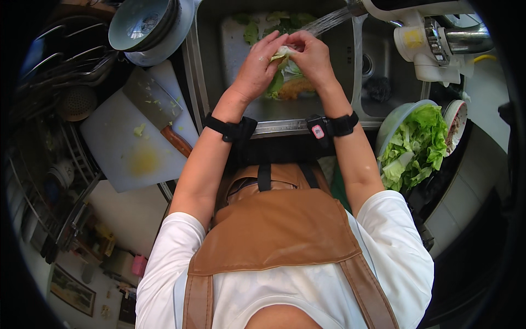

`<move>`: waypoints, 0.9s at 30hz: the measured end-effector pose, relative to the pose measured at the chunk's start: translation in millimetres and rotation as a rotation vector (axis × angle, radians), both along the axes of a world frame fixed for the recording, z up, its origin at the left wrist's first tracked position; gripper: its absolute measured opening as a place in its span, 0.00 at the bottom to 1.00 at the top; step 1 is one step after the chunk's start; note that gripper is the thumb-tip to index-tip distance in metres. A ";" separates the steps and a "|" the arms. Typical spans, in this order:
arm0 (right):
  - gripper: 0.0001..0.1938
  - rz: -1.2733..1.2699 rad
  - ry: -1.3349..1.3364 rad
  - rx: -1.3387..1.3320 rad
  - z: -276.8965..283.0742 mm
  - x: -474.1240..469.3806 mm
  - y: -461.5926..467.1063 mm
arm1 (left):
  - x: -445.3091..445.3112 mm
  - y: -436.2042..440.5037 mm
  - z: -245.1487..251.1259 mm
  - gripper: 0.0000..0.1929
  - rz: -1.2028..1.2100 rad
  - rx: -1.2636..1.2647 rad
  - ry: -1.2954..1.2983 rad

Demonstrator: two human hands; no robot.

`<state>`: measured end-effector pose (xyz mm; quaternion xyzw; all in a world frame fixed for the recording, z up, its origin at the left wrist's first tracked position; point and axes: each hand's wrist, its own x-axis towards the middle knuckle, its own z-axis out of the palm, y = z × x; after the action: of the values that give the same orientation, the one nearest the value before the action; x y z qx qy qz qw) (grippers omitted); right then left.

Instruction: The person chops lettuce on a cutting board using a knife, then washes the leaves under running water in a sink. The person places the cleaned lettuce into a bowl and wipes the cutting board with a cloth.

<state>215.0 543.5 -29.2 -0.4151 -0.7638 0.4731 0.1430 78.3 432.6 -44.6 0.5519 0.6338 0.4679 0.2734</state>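
Over the larger basin of a stainless steel sink (205,82), my left hand (259,66) and my right hand (311,55) meet around a pale lettuce piece (282,53), both gripping it. Water streams from a faucet head (356,7) just beyond them. Green leaves (251,33) lie in the basin past my hands. Nearer to me, below my hands, are more leaves and an orange-brown item (294,89) that I cannot identify. A bowl heaped with torn lettuce (417,144) stands to the right of the sink.
A cleaver (154,98) lies on a white cutting board (111,140) at left, with lettuce scraps. Stacked bowls (141,22) stand behind it. The smaller basin (380,61) holds a dark scrubber (378,89). A bowl of brownish food (456,127) sits far right.
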 end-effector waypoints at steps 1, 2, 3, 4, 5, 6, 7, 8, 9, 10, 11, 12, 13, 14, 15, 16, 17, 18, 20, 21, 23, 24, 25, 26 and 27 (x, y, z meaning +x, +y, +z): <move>0.15 -0.075 0.157 -0.154 -1.8 0.8 -3.1 | 1.2 -0.6 0.1 0.27 -0.015 -0.009 -0.074; 0.16 -0.150 0.316 -0.308 -4.7 2.5 -6.3 | 2.0 -1.1 0.3 0.27 -0.030 -0.018 -0.148; 0.16 -0.224 0.475 -0.457 -5.2 4.1 -7.1 | 2.8 -0.3 0.9 0.28 -0.044 -0.025 -0.222; 0.15 -0.239 0.451 -0.460 -3.2 6.8 -6.3 | 4.1 -0.3 1.1 0.28 -0.040 -0.050 -0.247; 0.15 -0.245 0.447 -0.476 -1.5 7.5 -5.5 | 5.7 -0.9 1.1 0.28 -0.035 -0.076 -0.271; 0.14 -0.254 0.441 -0.493 0.0 8.1 -5.5 | 7.6 -1.5 1.7 0.28 -0.033 -0.103 -0.297; 0.14 -0.262 0.437 -0.510 1.1 8.6 -5.9 | 9.5 -1.8 3.1 0.28 -0.016 -0.115 -0.322; 0.14 -0.277 0.453 -0.501 1.9 9.4 -6.8 | 11.3 -1.9 5.1 0.29 0.001 -0.127 -0.347; 0.15 -0.290 0.468 -0.492 2.6 9.4 -7.8 | 12.7 -1.6 6.0 0.29 0.022 -0.140 -0.372; 0.15 -0.302 0.482 -0.484 3.3 9.0 -9.0 | 14.0 -0.7 5.0 0.28 0.025 -0.114 -0.373; 0.15 -0.317 0.500 -0.462 4.3 7.1 -11.2 | 15.2 0.7 3.1 0.26 0.029 -0.088 -0.373; 0.14 -0.333 0.517 -0.440 5.2 4.9 -14.2 | 15.8 2.0 1.6 0.25 0.033 -0.063 -0.375; 0.14 -0.348 0.533 -0.419 6.3 3.8 -16.0 | 14.2 3.4 0.6 0.22 0.019 -0.045 -0.349; 0.13 -0.355 0.571 -0.487 8.4 3.6 -16.0 | 10.9 4.8 -0.1 0.20 0.006 -0.027 -0.323; 0.12 -0.362 0.610 -0.557 10.9 2.7 -15.8 | 7.1 4.9 -1.6 0.17 -0.006 -0.010 -0.297; 0.11 -0.368 0.648 -0.628 11.5 2.0 -15.8 | 3.7 3.8 -4.6 0.15 0.043 -0.051 -0.376; 0.10 -0.416 0.556 -0.620 5.0 2.3 -13.0 | 0.1 1.8 -8.8 0.13 0.095 -0.091 -0.456; 0.09 -0.468 0.463 -0.611 -10.3 4.5 -7.2 | -4.1 -1.2 -13.6 0.11 0.143 -0.134 -0.535; 0.08 -0.488 0.238 -0.595 -62.1 12.5 6.5 | -18.8 -5.4 -20.1 0.10 0.211 -0.069 -0.496; 0.08 -0.492 0.073 -0.673 -86.2 7.7 9.5 | -25.3 -7.8 -22.0 0.09 0.231 -0.054 -0.552; 0.12 -0.302 -0.187 -0.810 -119.9 -4.5 3.3 | -32.1 -12.3 -14.5 0.09 0.272 -0.064 -0.597; 0.13 -0.203 -0.309 -0.820 -131.3 -14.2 -4.4 | -33.3 -13.4 -8.2 0.09 0.280 -0.057 -0.553; 0.14 -0.103 -0.431 -0.826 -144.6 -20.6 -10.3 | -34.6 -14.6 -2.6 0.09 0.287 -0.051 -0.509; 0.15 -0.034 -0.482 -0.774 -157.0 -26.3 -11.5 | -36.0 -15.8 -1.5 0.09 0.292 -0.053 -0.505; 0.16 0.036 -0.530 -0.722 -174.4 -32.1 -9.8 | -37.8 -16.7 -1.1 0.09 0.297 -0.056 -0.499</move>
<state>182.9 533.7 -203.6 -0.5320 -0.5670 0.5891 -0.2200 40.6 415.9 -45.6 0.3132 0.6334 0.6065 0.3645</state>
